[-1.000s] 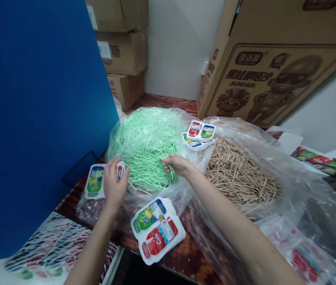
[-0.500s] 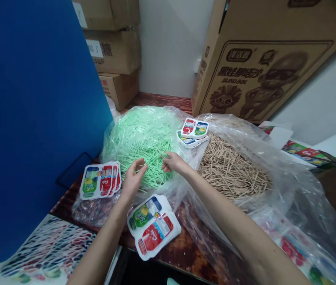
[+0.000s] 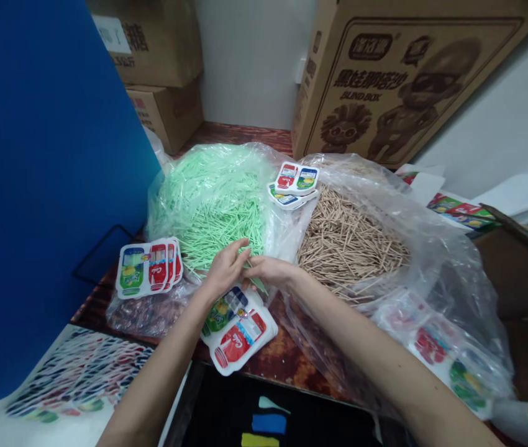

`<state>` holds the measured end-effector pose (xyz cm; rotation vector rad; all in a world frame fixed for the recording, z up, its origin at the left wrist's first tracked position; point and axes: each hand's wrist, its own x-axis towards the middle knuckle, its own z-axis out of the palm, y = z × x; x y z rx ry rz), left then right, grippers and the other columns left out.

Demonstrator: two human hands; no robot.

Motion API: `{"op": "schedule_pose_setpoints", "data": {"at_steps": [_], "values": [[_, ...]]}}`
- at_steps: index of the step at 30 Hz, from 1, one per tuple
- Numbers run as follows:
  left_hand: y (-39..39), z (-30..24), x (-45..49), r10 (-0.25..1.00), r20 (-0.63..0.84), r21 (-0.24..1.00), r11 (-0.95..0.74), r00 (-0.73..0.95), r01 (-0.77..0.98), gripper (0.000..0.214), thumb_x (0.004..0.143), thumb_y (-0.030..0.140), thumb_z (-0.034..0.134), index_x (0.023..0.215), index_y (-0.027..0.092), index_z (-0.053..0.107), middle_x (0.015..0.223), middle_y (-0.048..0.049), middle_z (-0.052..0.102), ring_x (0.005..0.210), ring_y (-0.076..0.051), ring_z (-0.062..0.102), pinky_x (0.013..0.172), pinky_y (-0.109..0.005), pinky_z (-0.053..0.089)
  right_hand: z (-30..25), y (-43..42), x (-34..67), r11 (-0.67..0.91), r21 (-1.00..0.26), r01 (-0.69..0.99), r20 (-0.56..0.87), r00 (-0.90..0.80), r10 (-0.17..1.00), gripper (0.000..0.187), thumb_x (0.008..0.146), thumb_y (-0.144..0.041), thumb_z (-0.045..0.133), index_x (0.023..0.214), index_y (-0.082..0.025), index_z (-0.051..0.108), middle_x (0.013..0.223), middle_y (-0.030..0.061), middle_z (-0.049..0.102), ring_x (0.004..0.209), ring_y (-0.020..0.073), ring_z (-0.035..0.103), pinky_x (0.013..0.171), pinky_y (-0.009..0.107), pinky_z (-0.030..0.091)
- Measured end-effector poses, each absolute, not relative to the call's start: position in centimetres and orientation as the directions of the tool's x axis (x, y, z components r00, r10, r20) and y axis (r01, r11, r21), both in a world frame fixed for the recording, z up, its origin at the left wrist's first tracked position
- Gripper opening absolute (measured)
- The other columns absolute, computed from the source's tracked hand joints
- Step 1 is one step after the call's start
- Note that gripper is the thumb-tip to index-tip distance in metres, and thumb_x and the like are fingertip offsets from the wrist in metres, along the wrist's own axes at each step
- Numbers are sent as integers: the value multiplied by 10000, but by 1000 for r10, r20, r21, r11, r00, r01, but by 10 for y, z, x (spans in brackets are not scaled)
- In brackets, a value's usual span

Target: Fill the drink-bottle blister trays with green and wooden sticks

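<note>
My left hand (image 3: 227,268) and my right hand (image 3: 271,271) meet above the front edge of a heap of thin green sticks (image 3: 220,233). A few green sticks (image 3: 258,284) lie between them, their ends poking out below my right fingers. My right hand is closed on these sticks, and the bent fingers of my left hand press at their upper ends; the exact grip is partly hidden. Just beneath the hands is a stack of white-edged plastic packs (image 3: 240,335) with Sprite and Cola pictures. More such packs (image 3: 150,268) lie fanned out left of my left hand.
Brown sticks (image 3: 352,242) fill an open clear bag on the right. Two or more packs (image 3: 294,184) rest between the bags. A large carton (image 3: 361,81) and stacked boxes (image 3: 166,115) stand behind. A blue panel (image 3: 50,186) borders the left; a paper cup (image 3: 527,422) lies front right.
My hands have come together and moved back toward me, from over the green heap to above the front packs. Green sticks now show between them. The view has tilted downward.
</note>
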<state>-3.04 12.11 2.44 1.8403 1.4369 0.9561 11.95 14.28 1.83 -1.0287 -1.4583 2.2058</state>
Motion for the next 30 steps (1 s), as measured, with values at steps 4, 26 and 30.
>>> {"op": "schedule_pose_setpoints", "data": {"at_steps": [4, 26, 30], "values": [[116, 24, -40, 980, 137, 849, -190, 143, 494, 305, 914, 375, 448, 1014, 205, 680, 1004, -51, 739, 948, -215, 670, 852, -320, 498, 13, 136, 130, -557, -830, 15, -374, -756, 537, 292, 659, -326, 782, 762, -129, 593, 692, 14, 652, 551, 91, 589, 480, 179, 435], [67, 22, -29, 994, 112, 956, -109, 3, 272, 275, 897, 352, 509, 1079, 194, 643, 1106, -74, 691, 1028, -218, 632, 906, -344, 478, 9, 37, 167, -161, -987, -6, -150, -335, 930, 163, 899, -344, 522, 903, -187, 568, 727, -18, 541, 636, 113, 503, 610, 248, 406], [42, 6, -43, 982, 129, 902, -58, -137, 428, 228, 885, 345, 522, 979, 190, 660, 989, -60, 700, 945, -218, 641, 860, -347, 485, -15, 3, 182, -5, -991, 134, -12, -54, 998, 165, 934, -339, 459, 894, -202, 543, 788, 7, 558, 741, 154, 527, 705, 281, 418]]}}
